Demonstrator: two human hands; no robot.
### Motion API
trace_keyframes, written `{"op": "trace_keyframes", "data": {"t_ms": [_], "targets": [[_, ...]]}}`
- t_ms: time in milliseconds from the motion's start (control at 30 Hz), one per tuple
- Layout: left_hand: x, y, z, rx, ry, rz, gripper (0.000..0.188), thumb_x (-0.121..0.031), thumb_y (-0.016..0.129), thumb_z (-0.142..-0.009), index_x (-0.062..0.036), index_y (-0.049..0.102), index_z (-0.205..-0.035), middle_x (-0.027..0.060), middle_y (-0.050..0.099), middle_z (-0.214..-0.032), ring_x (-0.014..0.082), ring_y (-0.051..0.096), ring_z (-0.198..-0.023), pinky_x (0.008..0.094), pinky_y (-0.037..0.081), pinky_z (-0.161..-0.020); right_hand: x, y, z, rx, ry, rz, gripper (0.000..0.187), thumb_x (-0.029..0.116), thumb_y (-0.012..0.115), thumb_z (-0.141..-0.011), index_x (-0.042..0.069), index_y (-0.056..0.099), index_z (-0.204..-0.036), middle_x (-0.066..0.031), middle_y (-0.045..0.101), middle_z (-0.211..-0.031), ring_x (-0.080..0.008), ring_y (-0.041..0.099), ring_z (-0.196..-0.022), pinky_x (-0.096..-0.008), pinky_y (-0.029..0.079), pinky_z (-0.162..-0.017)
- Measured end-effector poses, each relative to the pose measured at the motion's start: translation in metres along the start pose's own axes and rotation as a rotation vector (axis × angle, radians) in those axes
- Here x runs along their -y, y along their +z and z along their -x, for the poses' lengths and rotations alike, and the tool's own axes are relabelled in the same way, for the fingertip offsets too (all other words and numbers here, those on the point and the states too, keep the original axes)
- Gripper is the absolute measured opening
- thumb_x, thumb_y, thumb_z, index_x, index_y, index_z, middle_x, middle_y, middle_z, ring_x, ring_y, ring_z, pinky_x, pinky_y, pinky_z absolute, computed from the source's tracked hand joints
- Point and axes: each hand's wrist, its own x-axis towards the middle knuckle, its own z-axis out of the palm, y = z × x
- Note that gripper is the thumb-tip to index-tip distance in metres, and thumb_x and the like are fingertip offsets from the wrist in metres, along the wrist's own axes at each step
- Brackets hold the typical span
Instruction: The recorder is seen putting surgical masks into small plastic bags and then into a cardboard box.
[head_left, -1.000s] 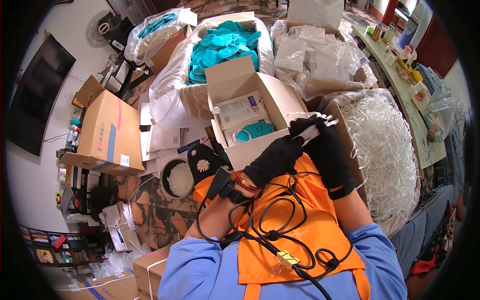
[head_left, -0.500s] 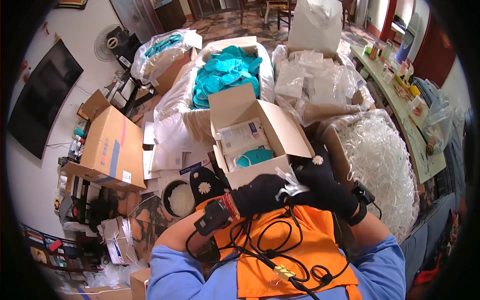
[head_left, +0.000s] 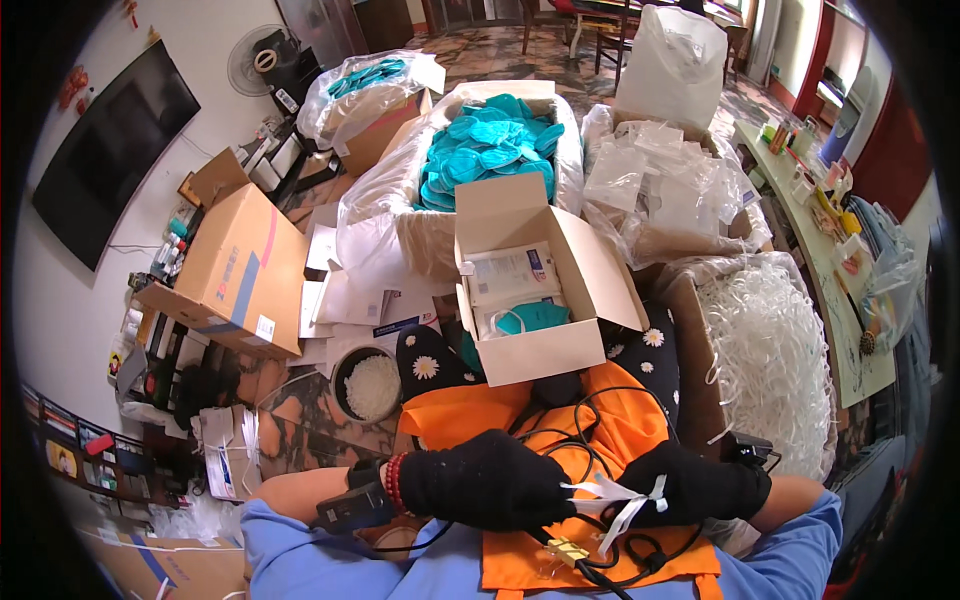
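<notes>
Low in the frame, we are seeing two black-gloved hands meeting over some white straps [head_left: 618, 497]. The left hand [head_left: 485, 482] is gripping them at one end, its fingers pinching together; the right hand [head_left: 700, 483] is holding them from the other side, its fingers bunching up, though we are losing some of the tips from sight. The straps are spanning the gap between the hands, probably because a two-sided hold is keeping such thin, loose ends in order. Beside them, a yellow clip [head_left: 568, 551] is gathering a black cable [head_left: 590, 400] over the orange apron [head_left: 630, 385], presumably to stop the loops straying.

Farther up, near the centre, a small carton [head_left: 540, 352] is standing with its flaps [head_left: 605, 265] spreading outward, leaving white packets [head_left: 510, 275] and a teal mask [head_left: 538, 317] showing. To its left, a bowl [head_left: 340, 395] is holding white bits [head_left: 372, 388]. At right, a box [head_left: 690, 340] is brimming with a strap heap [head_left: 765, 360], perhaps sitting there for easy reach.

Beyond the carton, a pile of teal masks [head_left: 490, 150] is filling a box with a plastic liner [head_left: 570, 160], likely protecting them, while clear bags [head_left: 665, 175] are lying to the right. At upper right, a pale tabletop [head_left: 862, 372] is carrying bottles [head_left: 780, 135].
</notes>
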Motion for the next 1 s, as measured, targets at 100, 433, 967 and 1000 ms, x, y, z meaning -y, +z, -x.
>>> {"op": "trace_keyframes", "data": {"t_ms": [100,433,967,1000], "targets": [[0.000,-0.004,0.005,-0.032,0.033,-0.035,0.026,-0.033,0.063,-0.088,-0.0103,0.061,-0.076,0.0077,0.056,-0.067,0.0295,0.057,-0.058,0.0371,0.043,-0.050,-0.004,0.000,0.007,0.014,-0.028,-0.023,0.031,0.015,0.072,-0.083,0.003,0.068,-0.110,-0.0142,0.071,-0.091,-0.0190,0.070,-0.079,-0.0299,0.053,-0.073],[0.061,-0.009,0.111,-0.058,-0.252,-0.256,0.023,-0.029,0.071,-0.073,-0.0100,0.061,-0.082,0.0110,0.058,-0.076,0.0313,0.059,-0.074,0.0407,0.047,-0.063,-0.045,-0.023,0.064,-0.532,-0.021,-0.112,0.029,0.017,0.064,-0.087,0.002,0.055,-0.111,-0.0104,0.060,-0.096,-0.0163,0.059,-0.082,-0.0305,0.048,-0.073],[0.327,0.046,0.304,-0.112,-1.335,-0.783,0.030,-0.018,0.069,-0.071,-0.0044,0.063,-0.097,0.0140,0.063,-0.092,0.0320,0.059,-0.092,0.0415,0.048,-0.077,-0.170,-0.139,0.121,-0.963,0.224,0.283,0.028,0.012,0.058,-0.089,-0.001,0.063,-0.114,-0.0080,0.065,-0.093,-0.0168,0.059,-0.076,-0.0277,0.047,-0.065],[0.329,0.045,0.306,-0.111,-1.371,-0.756,0.030,-0.018,0.068,-0.072,-0.0043,0.063,-0.098,0.0130,0.063,-0.092,0.0303,0.059,-0.091,0.0402,0.048,-0.076,-0.169,-0.146,0.135,-0.994,0.228,0.317,0.030,0.012,0.058,-0.089,-0.001,0.062,-0.115,-0.0082,0.065,-0.095,-0.0171,0.059,-0.079,-0.0280,0.047,-0.068]]}}
